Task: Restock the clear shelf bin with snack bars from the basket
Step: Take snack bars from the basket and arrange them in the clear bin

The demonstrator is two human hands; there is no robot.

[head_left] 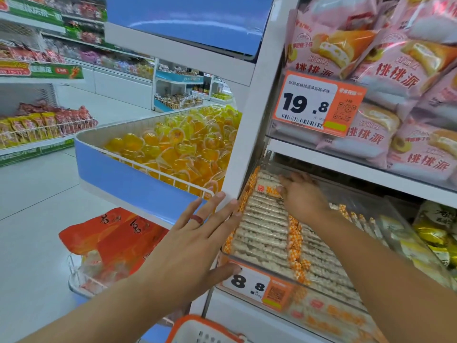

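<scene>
Clear shelf bin (223, 256) with rows of snack bars (264, 226) inside. Left hand (195, 240), fingers straight, pressed flat on the bin's front left corner. Right hand (303, 196) reaching over the bin's back rows, fingers on a bar; grasp indiscernible. Basket (197, 329) rim below the bin

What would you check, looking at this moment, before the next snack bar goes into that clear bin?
1. Clear plastic shelf bin steadied: ok, the left hand lies flat against its left wall, thumb at the front corner.
2. Rows of pale snack bars with orange-checked wrapper ends lying tidy: ok near the front.
3. Right hand free for the next bar: cannot tell; it rests on the bars at the back, fingers blurred.
4. Room left in the bin: cannot tell; the back is hidden by that hand.
5. White basket with orange rim within reach: ok, just below the hands; its contents are out of view.
</scene>
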